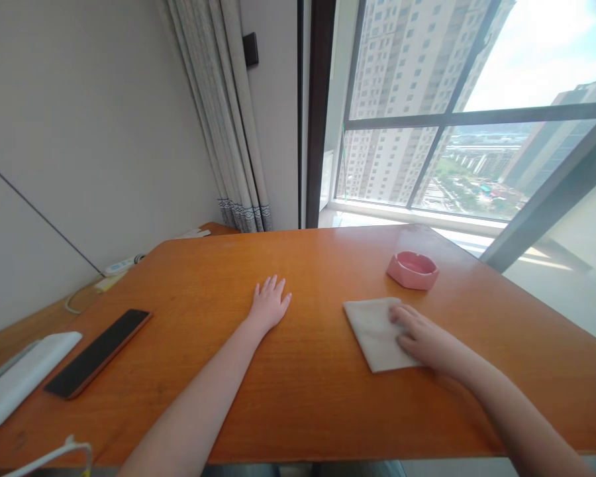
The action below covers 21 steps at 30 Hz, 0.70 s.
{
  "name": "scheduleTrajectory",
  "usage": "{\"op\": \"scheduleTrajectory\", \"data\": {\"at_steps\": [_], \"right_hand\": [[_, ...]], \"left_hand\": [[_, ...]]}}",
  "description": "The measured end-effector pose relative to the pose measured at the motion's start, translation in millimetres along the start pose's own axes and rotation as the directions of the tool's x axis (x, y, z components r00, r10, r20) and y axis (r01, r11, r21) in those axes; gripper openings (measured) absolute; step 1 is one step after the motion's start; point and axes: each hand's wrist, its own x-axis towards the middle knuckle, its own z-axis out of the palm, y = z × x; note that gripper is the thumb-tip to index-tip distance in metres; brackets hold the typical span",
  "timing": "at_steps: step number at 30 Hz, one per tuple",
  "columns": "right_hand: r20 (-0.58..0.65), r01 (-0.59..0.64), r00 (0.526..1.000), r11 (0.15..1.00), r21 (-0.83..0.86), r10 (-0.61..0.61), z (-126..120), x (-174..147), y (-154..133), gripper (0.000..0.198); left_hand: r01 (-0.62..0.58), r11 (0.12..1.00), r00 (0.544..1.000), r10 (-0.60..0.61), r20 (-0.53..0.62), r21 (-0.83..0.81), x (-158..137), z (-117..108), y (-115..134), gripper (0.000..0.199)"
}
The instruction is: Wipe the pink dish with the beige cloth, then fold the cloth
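Observation:
My left hand [269, 304] lies palm down on the wooden table [308, 397], its fingers spread and nothing in them. A folded white cloth [372, 324] is flat on the table to the right. Over the cloth's right side is my right hand [420, 336], slightly blurred, with bent fingers gripping it. The fingertips press on the cloth and the thumb is partly hidden. Just beyond the right hand sits a pink ashtray [413, 271] with angular sides, apart from the cloth.
At the left lie a long dark, flat object [99, 354] and a white device [27, 374]. A white cable [54, 457] crosses the near left corner. A power strip [119, 266] is by the wall. Behind the table are a curtain [228, 119] and a large window [397, 122].

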Motion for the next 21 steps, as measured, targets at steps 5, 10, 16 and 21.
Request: {"op": "scheduleTrajectory", "data": {"at_steps": [5, 10, 16, 21], "right_hand": [[-0.337, -0.175, 0.923, 0.982, 0.068, 0.187, 1, -23, 106, 0.009], [-0.32, -0.09, 0.939, 0.988, 0.125, 0.126, -12, -18, 166, 0.013], [-0.443, -0.087, 0.895, 0.994, -0.061, 0.051, -38, 6, 125, 0.017], [-0.55, 0.247, 0.813, 0.968, 0.031, -0.19, 11, 47, -19, 0.021]], "left_hand": [[0.002, 1.0, 1.0, -0.002, -0.017, -0.014, 0, 1, 1, 0.056], [0.003, 0.999, 1.0, -0.003, -0.012, -0.032, 0, -1, 0, 0.056], [-0.003, 0.999, 0.999, 0.0, -0.054, -0.05, 0, 4, 0, 0.053], [-0.074, 0.99, 0.984, 0.053, -0.172, -0.118, 3, 7, 3, 0.042]]}}
